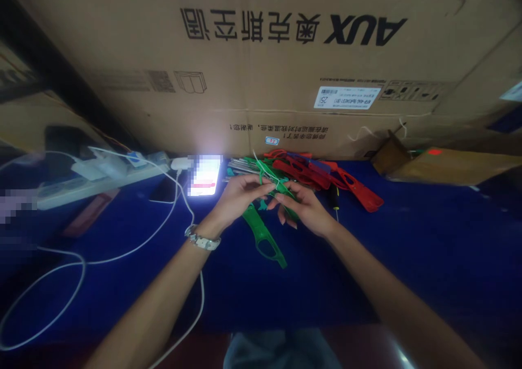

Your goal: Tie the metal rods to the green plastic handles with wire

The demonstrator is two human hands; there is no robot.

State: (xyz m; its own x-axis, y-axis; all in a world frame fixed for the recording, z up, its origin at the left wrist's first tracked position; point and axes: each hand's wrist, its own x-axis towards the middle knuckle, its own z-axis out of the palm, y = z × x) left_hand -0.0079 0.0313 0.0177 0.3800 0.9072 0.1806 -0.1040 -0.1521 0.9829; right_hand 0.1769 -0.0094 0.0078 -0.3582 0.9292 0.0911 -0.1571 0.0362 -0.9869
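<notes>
Both my hands meet over a blue-covered table (408,238). My left hand (240,195), with a watch on its wrist, pinches a thin white tie (269,174) wrapped round a green plastic tool (265,235). My right hand (302,203) pinches the same tie from the other side, fingers closed. The green tool's looped handle points toward me and hangs below my hands. Behind them lies a pile of red and green plastic tools (326,176).
A lit phone (205,176) lies left of my hands, with a white cable (81,260) looping across the table. A power strip (93,178) sits at the far left. A big cardboard box (261,64) walls the back. A smaller cardboard piece (444,165) lies at right.
</notes>
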